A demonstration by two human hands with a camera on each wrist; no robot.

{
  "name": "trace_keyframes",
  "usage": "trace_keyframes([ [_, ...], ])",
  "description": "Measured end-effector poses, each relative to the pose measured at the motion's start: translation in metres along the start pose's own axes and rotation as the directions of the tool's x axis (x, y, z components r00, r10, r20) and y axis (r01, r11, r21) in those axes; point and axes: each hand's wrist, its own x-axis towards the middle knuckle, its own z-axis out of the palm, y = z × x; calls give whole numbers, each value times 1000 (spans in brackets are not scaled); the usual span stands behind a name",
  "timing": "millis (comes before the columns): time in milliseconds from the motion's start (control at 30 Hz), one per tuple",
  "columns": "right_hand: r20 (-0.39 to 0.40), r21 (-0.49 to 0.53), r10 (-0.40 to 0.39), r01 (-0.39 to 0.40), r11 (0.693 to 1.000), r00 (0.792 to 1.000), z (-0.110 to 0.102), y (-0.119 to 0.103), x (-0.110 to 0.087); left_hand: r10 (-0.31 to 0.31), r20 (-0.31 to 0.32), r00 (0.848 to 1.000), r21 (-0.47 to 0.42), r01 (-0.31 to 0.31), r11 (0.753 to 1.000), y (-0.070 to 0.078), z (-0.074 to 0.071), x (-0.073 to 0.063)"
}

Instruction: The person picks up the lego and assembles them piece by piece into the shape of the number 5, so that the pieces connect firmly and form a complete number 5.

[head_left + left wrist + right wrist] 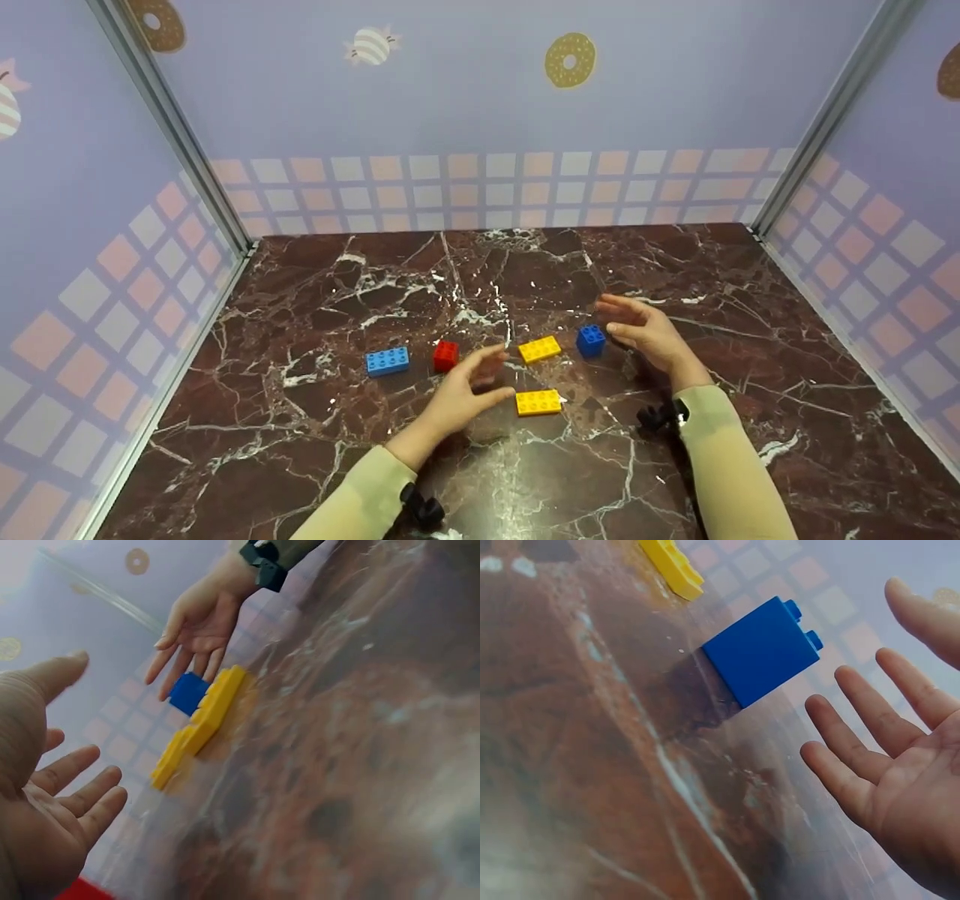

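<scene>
My left hand (463,394) has its fingers spread and holds nothing. It is between a red brick (445,356) on its left and a front yellow brick (538,402) close to its thumb tip. My right hand (651,335), also holding nothing, is just right of a dark blue brick (591,340), which stands upright with studs on top. In the right wrist view a gap shows between the fingers (847,742) and the dark blue brick (763,652). A second yellow brick (539,349) lies between the hands. Left of the red brick lies a light blue brick (387,361).
The bricks lie on a dark red marbled tabletop (315,450). Purple panels with a checked border (480,187) enclose it at the back and both sides, with metal posts (825,120) at the corners. Each wrist wears a black strap device (424,506).
</scene>
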Motion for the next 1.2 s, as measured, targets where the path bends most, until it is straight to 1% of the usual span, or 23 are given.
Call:
trace_keyframes([
  [133, 32, -2, 0, 0, 1000, 1000, 5, 5, 2, -22, 20, 1000, -2, 22, 1000, -3, 9, 0],
  [300, 67, -58, -24, 28, 998, 997, 9, 8, 3, -61, 52, 997, 10, 60, 998, -5, 17, 1],
  [367, 75, -77, -36, 42, 996, 997, 10, 9, 4, -72, 60, 996, 37, 70, 997, -6, 18, 2],
  [433, 71, -82, -37, 43, 996, 997, 10, 10, 4, -78, 62, 995, 84, 73, 994, -7, 20, 2],
  [567, 74, -93, -32, 39, 995, 997, 9, 14, 5, -89, 58, 994, 173, 78, 982, -9, 22, 2],
  [733, 87, -105, -9, 19, 994, 996, 9, 16, 6, -81, 64, 995, 249, 63, 966, -11, 23, 1],
  [900, 79, -141, 24, -13, 990, 997, 9, 15, 6, -65, 61, 996, 309, 43, 950, -11, 24, -1],
  [1000, 73, -161, 42, -30, 986, 996, 9, 14, 5, -62, 70, 996, 345, 34, 938, -10, 26, -1],
  [1200, 65, -205, 59, -45, 978, 996, 9, 13, 4, -33, 68, 997, 384, 4, 923, -11, 28, -1],
])
